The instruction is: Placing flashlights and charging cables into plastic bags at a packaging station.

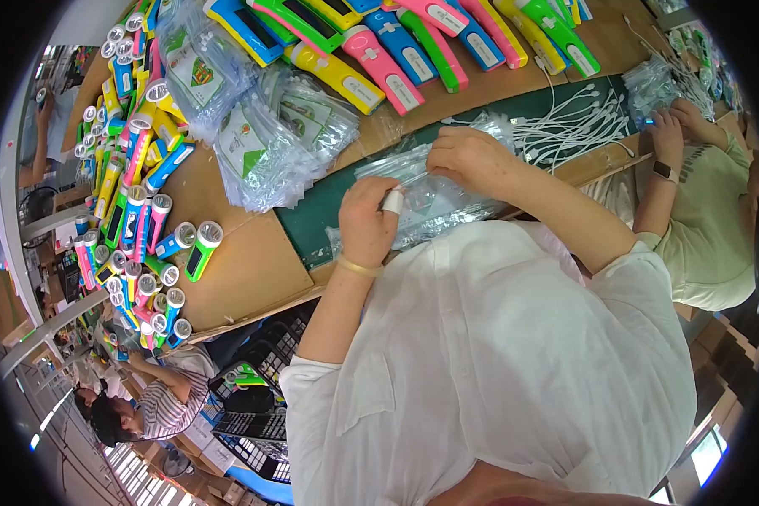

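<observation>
Over a pile of clear plastic bags (447, 207) at the table's front edge, both my hands are closed on the edge of one bag. My left hand (368, 218) pinches its left end; a finger carries a white wrap, and a bangle circles the wrist. To the right and slightly farther away, my right hand (471, 158) grips the other end with fingers bent. Glare on the plastic hides the bag's exact outline. Just left of my hands lies a heap of clear bags with printed cards (266, 148). White charging cables (573, 122) spread out right of my right hand.
Colourful flashlights (388, 63) line the far side, and many more (135, 211) are heaped at the left. Cardboard (236, 270) covers part of the green tabletop (291, 228). A black crate (257, 422) stands below left. One co-worker (704, 211) sits at right, another (156, 401) lower left.
</observation>
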The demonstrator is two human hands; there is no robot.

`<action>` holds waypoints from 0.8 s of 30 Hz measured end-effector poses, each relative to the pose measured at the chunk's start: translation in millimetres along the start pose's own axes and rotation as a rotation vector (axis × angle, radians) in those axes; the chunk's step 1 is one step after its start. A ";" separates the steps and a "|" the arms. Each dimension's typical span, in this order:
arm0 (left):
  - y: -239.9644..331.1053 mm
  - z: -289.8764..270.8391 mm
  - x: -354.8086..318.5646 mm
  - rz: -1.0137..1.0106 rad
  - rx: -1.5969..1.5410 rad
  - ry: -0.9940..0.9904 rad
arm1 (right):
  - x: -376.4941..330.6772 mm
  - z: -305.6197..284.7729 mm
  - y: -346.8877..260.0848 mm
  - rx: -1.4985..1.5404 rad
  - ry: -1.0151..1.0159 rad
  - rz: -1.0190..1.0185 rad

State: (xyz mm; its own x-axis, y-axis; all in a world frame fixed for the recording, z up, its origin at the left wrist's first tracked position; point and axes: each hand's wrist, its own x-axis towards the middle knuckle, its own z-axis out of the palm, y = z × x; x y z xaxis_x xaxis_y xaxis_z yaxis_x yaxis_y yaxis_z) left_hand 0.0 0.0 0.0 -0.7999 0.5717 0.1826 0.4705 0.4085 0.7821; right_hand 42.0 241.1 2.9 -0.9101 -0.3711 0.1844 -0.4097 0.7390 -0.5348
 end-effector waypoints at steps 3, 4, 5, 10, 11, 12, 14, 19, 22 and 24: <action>-10.9 -10.8 -9.3 -0.038 -0.054 0.070 | -0.2 -1.4 3.2 0.046 0.071 0.054; -10.1 -12.9 -10.6 -0.068 -0.086 0.060 | 2.7 2.6 -2.0 0.050 0.072 0.052; -9.1 -14.8 -11.6 -0.098 -0.119 0.050 | 7.3 7.8 -10.6 0.158 0.124 -0.011; 3.1 -18.8 -11.1 -0.191 -0.181 -0.004 | 14.4 11.5 -15.4 0.240 -0.037 -0.100; 4.3 -18.8 -11.4 -0.249 -0.218 0.000 | 13.9 10.4 -13.5 0.238 -0.037 -0.100; 3.4 -18.3 -13.6 -0.249 -0.218 0.000 | 12.2 8.5 -12.6 0.229 -0.029 -0.094; 0.3 -16.0 -17.8 -0.274 -0.313 0.041 | 11.1 6.5 -12.1 0.217 -0.021 -0.087; 17.0 -12.9 -6.6 0.074 -0.059 -0.023 | 7.9 10.4 -11.3 0.209 -0.073 -0.104; 1.8 -14.5 -9.2 0.172 0.039 -0.070 | -5.9 -9.8 0.7 0.059 -0.129 -0.067; 2.0 -19.8 -12.5 0.123 0.023 -0.066 | -11.8 -37.7 24.6 0.082 -0.312 0.105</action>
State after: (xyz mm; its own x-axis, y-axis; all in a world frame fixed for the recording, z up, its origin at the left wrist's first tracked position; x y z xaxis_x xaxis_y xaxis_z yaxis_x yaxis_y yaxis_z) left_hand 3.6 -20.4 11.1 -0.7100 0.6635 0.2359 0.5723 0.3484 0.7424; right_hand 40.3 284.8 18.6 -0.8789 -0.4591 -0.1294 -0.2973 0.7393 -0.6042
